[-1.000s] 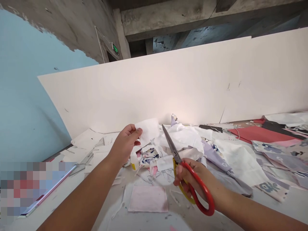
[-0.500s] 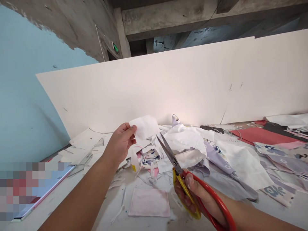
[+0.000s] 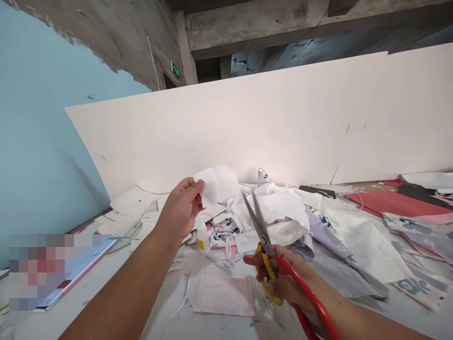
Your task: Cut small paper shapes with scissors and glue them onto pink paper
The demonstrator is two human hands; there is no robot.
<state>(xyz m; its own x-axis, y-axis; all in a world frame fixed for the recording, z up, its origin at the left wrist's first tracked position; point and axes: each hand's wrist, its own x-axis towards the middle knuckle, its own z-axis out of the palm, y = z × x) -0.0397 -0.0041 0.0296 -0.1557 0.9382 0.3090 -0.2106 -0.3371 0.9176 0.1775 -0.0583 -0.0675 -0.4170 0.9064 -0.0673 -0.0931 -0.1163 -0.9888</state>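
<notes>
Between thumb and fingers, my left hand (image 3: 180, 205) pinches one edge of a white piece of fabric (image 3: 221, 184), raised over the scraps. My right hand (image 3: 279, 274) is wrapped round a pair of scissors (image 3: 264, 233) with one red and one yellow handle. The blades are parted and point up and away from me, their tips just right of the white piece and not touching it as far as I can see. Below, between my arms, a pale pink fabric rectangle (image 3: 224, 295) lies flat on the table (image 3: 155, 307).
White and floral fabric (image 3: 272, 203) is heaped behind the scissors. White card pieces (image 3: 134, 205) lie at the left, near a tablet or phone (image 3: 78, 274) with a blurred screen. Red fabric (image 3: 382, 198) and patterned pieces (image 3: 421, 236) spread rightward. A pale board (image 3: 226, 127) stands behind.
The scissor blades were closed a second ago, then parted, and are still parted now. The white piece shifted slightly left and then back right with my left hand. The view moved a little.
</notes>
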